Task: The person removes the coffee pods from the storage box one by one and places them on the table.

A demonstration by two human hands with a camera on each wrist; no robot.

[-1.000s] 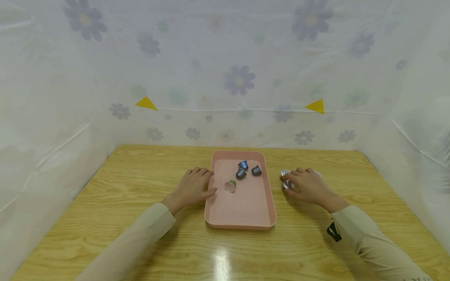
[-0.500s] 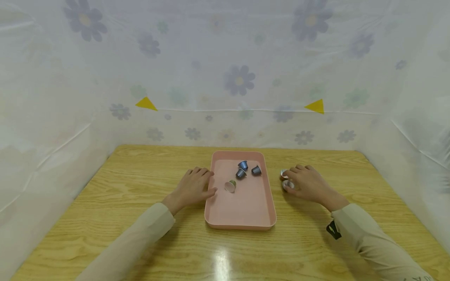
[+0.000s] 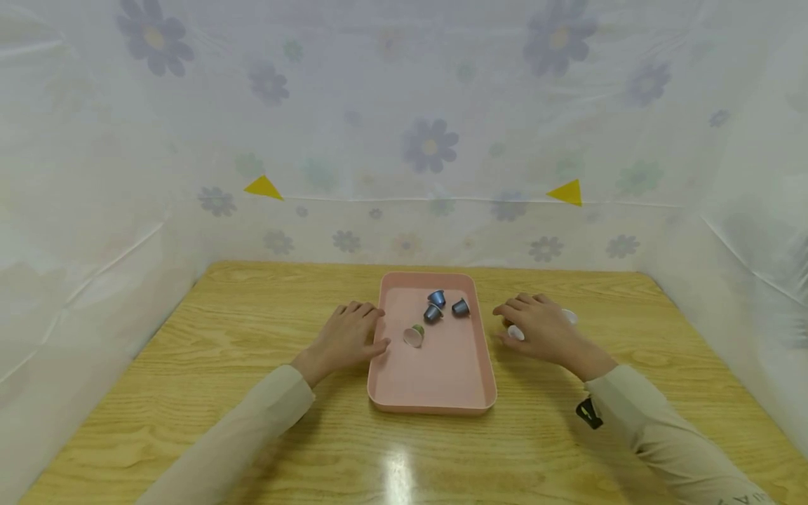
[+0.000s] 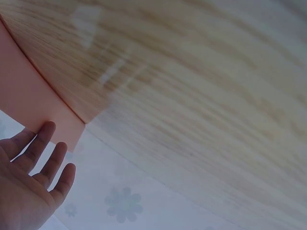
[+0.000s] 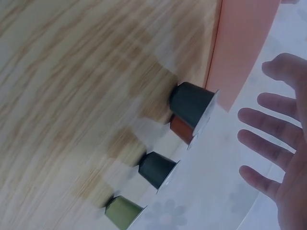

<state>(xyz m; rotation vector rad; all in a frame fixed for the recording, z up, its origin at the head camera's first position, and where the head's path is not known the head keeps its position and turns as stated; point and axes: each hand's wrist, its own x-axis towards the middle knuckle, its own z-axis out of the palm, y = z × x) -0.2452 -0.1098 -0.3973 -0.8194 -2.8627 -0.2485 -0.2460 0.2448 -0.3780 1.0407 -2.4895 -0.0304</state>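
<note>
My left hand (image 3: 344, 340) rests at the left rim of a pink tray (image 3: 435, 386), its fingertips and thumb reaching over the edge. Inside the tray lie two dark blue-grey coffee capsules (image 3: 432, 313) (image 3: 460, 307), a blue one (image 3: 437, 298) and a green one with a pale lid (image 3: 414, 335). To the tray's right, my right hand (image 3: 546, 333) hovers over more capsules on the table, fingers spread and holding nothing. The right wrist view has two black capsules (image 5: 192, 105) (image 5: 156, 170), a brown one (image 5: 181, 129) and a green one (image 5: 123, 212) standing lid-up below the hand.
The wooden table (image 3: 265, 435) extends around the tray on both sides. Floral white sheeting (image 3: 353, 140) encloses the back and sides, with two yellow triangles (image 3: 263, 187) (image 3: 567, 192) on the back.
My right hand has shifted left toward the tray, and its fingers have come off the capsules. A pale lid shows behind it. The left hand and tray have stayed put.
</note>
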